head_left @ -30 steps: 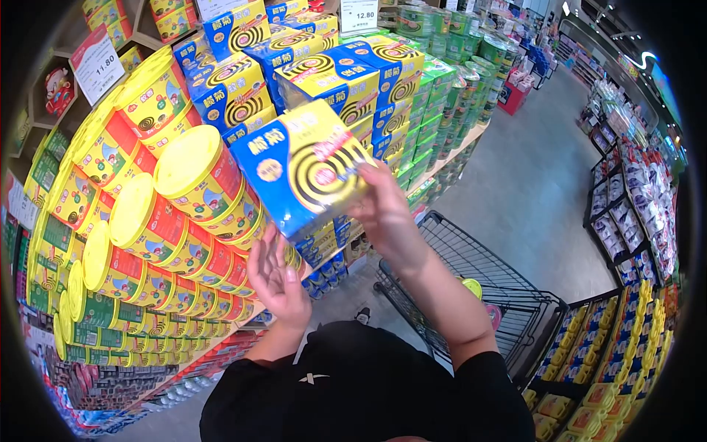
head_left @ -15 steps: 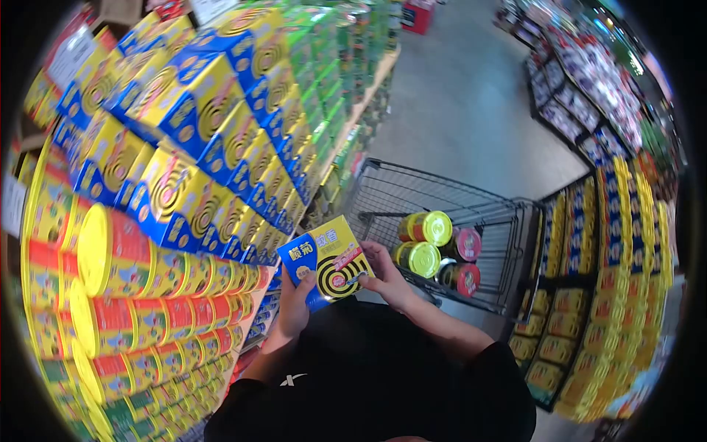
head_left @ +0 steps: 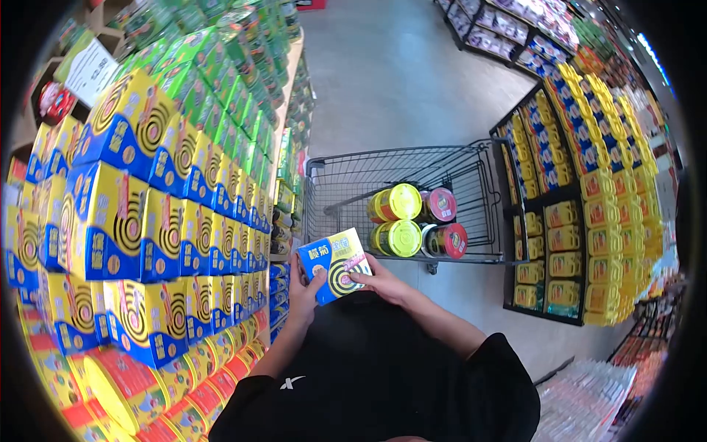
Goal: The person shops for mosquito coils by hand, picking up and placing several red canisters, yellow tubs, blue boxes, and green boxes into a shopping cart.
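A blue and yellow mosquito coil box [head_left: 318, 251], printed with a black spiral, is held in front of my chest in both hands. My left hand [head_left: 303, 290] grips its lower left side, with the thumb on the front face. On the right side, my right hand [head_left: 384, 281] is closed on the box, its thumb lying over the printed spiral. Just beyond the box stands a black wire shopping cart [head_left: 398, 152]. Inside it are two tubs with yellow lids [head_left: 405, 201] and two containers with pink-red lids [head_left: 442, 204].
Stacked mosquito coil boxes [head_left: 168, 237] fill the left side, with green boxes [head_left: 232, 92] behind and red-yellow tubs [head_left: 158, 390] below. A price sign [head_left: 90, 72] stands above them. At right, a black rack holds yellow jugs [head_left: 602, 234]. Grey floor [head_left: 368, 88] runs ahead.
My view has turned, so the cart and the shelves appear shifted leftward. The mosquito coil box stays in both hands and looks slightly more upright.
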Demonstrator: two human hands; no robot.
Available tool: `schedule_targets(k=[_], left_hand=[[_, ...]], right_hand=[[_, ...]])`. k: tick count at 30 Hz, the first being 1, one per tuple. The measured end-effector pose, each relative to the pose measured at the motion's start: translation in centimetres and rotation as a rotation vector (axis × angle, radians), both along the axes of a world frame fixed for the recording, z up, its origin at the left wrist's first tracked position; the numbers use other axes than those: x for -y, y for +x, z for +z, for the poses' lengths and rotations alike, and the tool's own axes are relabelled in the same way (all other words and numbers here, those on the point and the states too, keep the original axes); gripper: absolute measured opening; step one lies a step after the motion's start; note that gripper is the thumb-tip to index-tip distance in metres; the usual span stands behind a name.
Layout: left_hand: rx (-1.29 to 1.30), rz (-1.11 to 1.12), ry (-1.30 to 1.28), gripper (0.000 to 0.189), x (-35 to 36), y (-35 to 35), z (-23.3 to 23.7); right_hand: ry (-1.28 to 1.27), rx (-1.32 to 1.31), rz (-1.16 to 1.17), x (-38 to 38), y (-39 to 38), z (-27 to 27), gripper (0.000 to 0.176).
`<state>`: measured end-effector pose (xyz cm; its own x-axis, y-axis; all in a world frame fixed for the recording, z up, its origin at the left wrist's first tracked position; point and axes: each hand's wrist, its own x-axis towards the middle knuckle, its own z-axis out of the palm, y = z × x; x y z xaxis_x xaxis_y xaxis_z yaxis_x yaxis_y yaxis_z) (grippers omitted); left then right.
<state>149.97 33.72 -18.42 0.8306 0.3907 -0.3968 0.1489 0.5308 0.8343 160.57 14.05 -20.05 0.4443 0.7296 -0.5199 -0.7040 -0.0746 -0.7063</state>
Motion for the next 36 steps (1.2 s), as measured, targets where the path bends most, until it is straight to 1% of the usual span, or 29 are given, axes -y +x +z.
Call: schedule_targets(k=[2,5,8,9,12,13,14,15,16,17,18,20,21,22,24,26,27,30,31,32,34,35,36], left_hand=[[-0.017,-0.012,0.003,0.098,-0.1,1.0,0.1],[-0.07,-0.063,-0.007,0.099,-0.2,2.0,-1.0],[-0.14,-0.113,-0.029,0.098,-0.4,2.8,-2.2],[-0.136,-0.141,-0.016,0.098,-0.6,3.3,-2.8],[-0.237,-0.164,-0.183,0.095,-1.2,4.0,-3.3],[-0.343,-0.151,-0.194,0.09,-1.5,4.0,-4.2],[-0.369,-0.13,-0.115,0.089,-1.8,3.7,-5.7],[-0.394,-0.107,-0.036,0.087,-2.0,3.3,-7.4],[-0.416,-0.082,0.044,0.086,-2.2,3.2,-7.9],[-0.389,-0.016,0.049,0.08,-2.3,2.8,-8.3],[-0.385,0.005,0.029,0.078,-2.5,2.2,-8.8],[-0.377,0.044,-0.007,0.073,-3.0,0.8,-10.2],[-0.366,0.061,-0.034,0.068,-3.3,0.5,-10.0],[-0.423,0.074,-0.056,0.068,-3.4,0.5,-9.5],[-0.538,0.102,-0.097,0.068,-3.6,0.6,-8.7],[-0.574,0.148,-0.101,0.067,-3.6,0.2,-8.6],[-0.593,0.17,-0.103,0.066,-3.6,0.0,-8.7],[-0.63,0.209,-0.125,0.068,-3.5,-0.8,-9.2],[-0.644,0.216,-0.136,0.066,-3.4,-0.9,-9.3],[-0.665,0.215,-0.139,0.066,-3.4,-1.0,-9.3],[-0.702,0.211,-0.147,0.066,-3.2,-0.9,-9.4],[-0.725,0.222,-0.149,0.063,-3.1,-0.7,-9.3],[-0.74,0.222,-0.151,0.062,-2.9,-0.8,-9.5]], right_hand=[[0.006,-0.006,-0.036,0.0,0.3,0.1,0.084],[0.052,-0.087,-0.067,0.3,0.6,-1.0,0.079],[0.016,-0.159,-0.081,0.6,1.1,-2.3,0.074],[-0.018,-0.18,-0.082,0.6,1.6,-2.0,0.073],[-0.068,-0.256,-0.061,0.7,3.8,-3.4,0.071],[-0.042,-0.277,-0.077,0.7,4.6,-4.3,0.068],[-0.065,-0.282,-0.102,0.6,5.4,-5.7,0.062],[-0.068,-0.296,-0.141,0.3,6.5,-7.0,0.061],[-0.069,-0.308,-0.179,-0.2,7.9,-8.2,0.06],[-0.108,-0.299,-0.219,-0.8,9.4,-9.5,0.06],[-0.105,-0.306,-0.267,-1.3,10.8,-11.8,0.063],[-0.152,-0.326,-0.365,-2.9,13.5,-17.0,0.055],[-0.133,-0.358,-0.398,-3.5,14.8,-19.3,0.055],[-0.148,-0.385,-0.447,-4.4,16.1,-22.1,0.055],[-0.218,-0.355,-0.471,-6.0,18.3,-26.4,0.057],[-0.288,-0.365,-0.516,-7.5,19.9,-29.9,0.059],[-0.325,-0.371,-0.539,-8.2,20.6,-31.2,0.061],[-0.323,-0.37,-0.533,-9.6,22.2,-33.6,0.062],[-0.312,-0.389,-0.562,-10.0,22.5,-35.2,0.07],[-0.309,-0.384,-0.559,-9.9,22.6,-36.6,0.073],[-0.301,-0.369,-0.556,-9.9,23.1,-37.2,0.08],[-0.275,-0.381,-0.53,-9.8,23.4,-37.7,0.091],[-0.301,-0.385,-0.542,-9.7,23.5,-38.2,0.092]])
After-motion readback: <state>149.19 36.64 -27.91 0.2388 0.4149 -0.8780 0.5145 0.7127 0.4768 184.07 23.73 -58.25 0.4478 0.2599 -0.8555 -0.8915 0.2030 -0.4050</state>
